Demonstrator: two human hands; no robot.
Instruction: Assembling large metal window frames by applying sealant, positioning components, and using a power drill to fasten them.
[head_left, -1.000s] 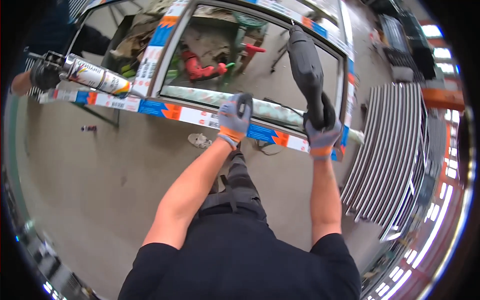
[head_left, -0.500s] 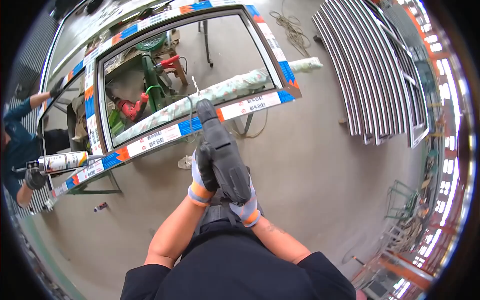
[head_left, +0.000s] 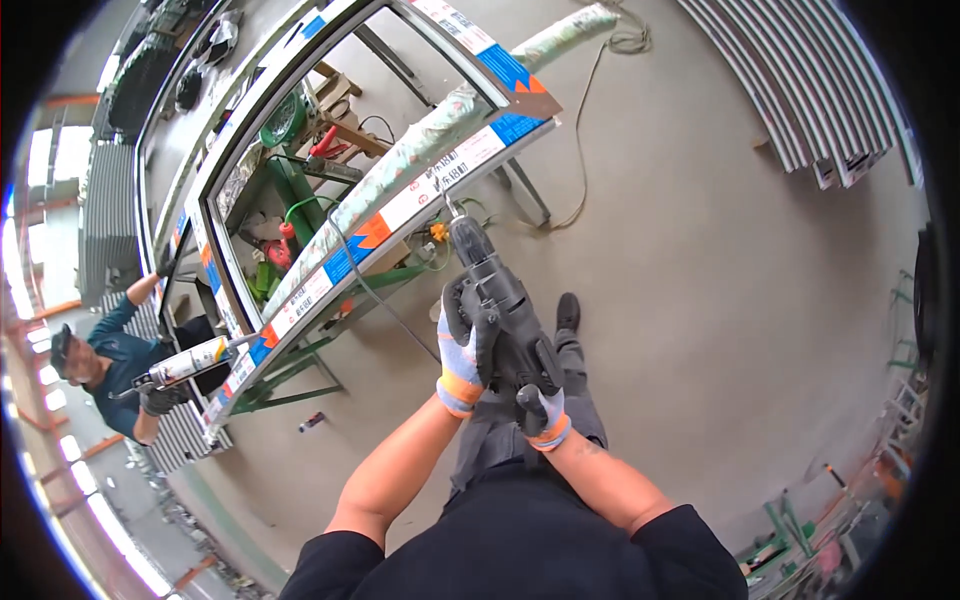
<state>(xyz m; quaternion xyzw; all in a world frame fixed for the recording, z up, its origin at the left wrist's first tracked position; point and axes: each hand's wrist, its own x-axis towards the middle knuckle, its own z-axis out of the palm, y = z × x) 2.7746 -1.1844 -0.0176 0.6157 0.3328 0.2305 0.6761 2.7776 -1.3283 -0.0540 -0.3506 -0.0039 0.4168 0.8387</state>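
A black power drill (head_left: 507, 305) is held in front of my body, its silver bit (head_left: 449, 204) pointing away from me. My left hand (head_left: 466, 345), in a grey glove with dark palm and orange cuff, is closed around the drill's side behind the chuck. At the rear end my right hand (head_left: 543, 412), gloved alike, grips the drill; its fingers are partly hidden. The bit's tip overlaps the near bar of a large metal window frame (head_left: 405, 203) covered in white, blue and orange tape; whether they touch, I cannot tell.
A co-worker (head_left: 128, 345) at the left holds a sealant gun (head_left: 190, 362) at the frame's corner. Green stands (head_left: 300, 375) hold the frame up. A wrapped roll (head_left: 430, 135) lies beneath it. Metal profiles (head_left: 800, 90) are stacked far right. A cable (head_left: 385, 305) hangs near my left hand.
My view has turned, so the frame sits tilted and the co-worker shows more fully. The drill, still in both hands, has its bit over the near bar instead of the opening.
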